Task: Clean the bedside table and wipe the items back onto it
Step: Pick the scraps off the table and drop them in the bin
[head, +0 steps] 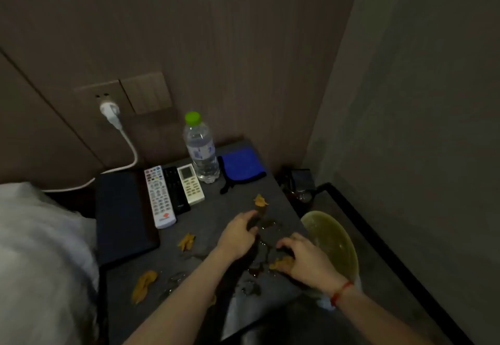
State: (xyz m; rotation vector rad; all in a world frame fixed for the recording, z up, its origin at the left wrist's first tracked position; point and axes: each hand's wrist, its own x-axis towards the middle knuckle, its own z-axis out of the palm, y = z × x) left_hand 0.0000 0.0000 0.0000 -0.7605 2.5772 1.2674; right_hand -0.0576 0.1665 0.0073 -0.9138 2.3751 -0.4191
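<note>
Grey stone-look top of the bedside table (224, 209) is littered w/ orange peel scraps and shiny wet patches, mid-frame to lower left. Left hand (238, 234) grips a dark cloth (243, 261) that trails back under the forearm; fingers curled round it near one peel bit (260, 201). Right hand (303, 258), w/ red string at the wrist, has fingers curled down over another peel scrap (281, 262) at the table's right edge, just beside a yellow-green bin bag (335, 239) below. Can't tell if it's pinching or only raking.

Looks like the debris-clearing step. To do it well, I'd say: sweep scraps toward the right edge & into the bag before wiping, else the cloth smears juice around. Two more peels sit lower left (144, 284) and centre (186, 241); easy to miss in this dim light.

Upper part of the table still holds three remotes (173, 193), a water bottle (201, 152) and a blue cloth (240, 163), so that area isn't wiped yet. Dark flat pad (121, 215) sits at left.
</note>
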